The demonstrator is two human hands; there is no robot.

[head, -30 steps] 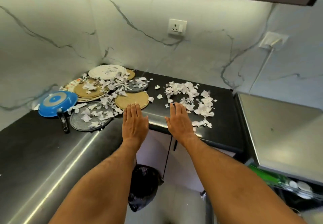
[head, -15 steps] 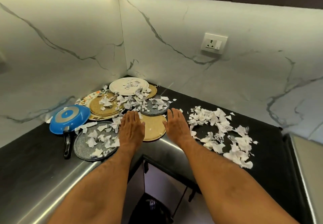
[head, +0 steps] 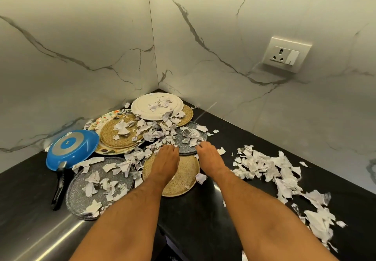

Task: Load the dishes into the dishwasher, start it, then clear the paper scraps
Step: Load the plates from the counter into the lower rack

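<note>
Head view: both arms reach toward the back corner of the black counter (head: 254,159). Left hand (head: 165,164) lies flat, fingers straight, over a tan plate (head: 183,181); right hand (head: 210,160) is also flat with straight fingers, tips at a grey speckled plate (head: 191,138). More plates, a white plate (head: 142,106) and an upturned blue pan (head: 72,150) crowd the corner, strewn with paper scraps (head: 156,132); another pile of scraps (head: 274,171) lies along the counter's right side.

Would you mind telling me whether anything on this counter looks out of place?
Yes: torn paper scraps are strewn over the plates in the corner and across the black counter, and the blue pan lies upside down.
</note>
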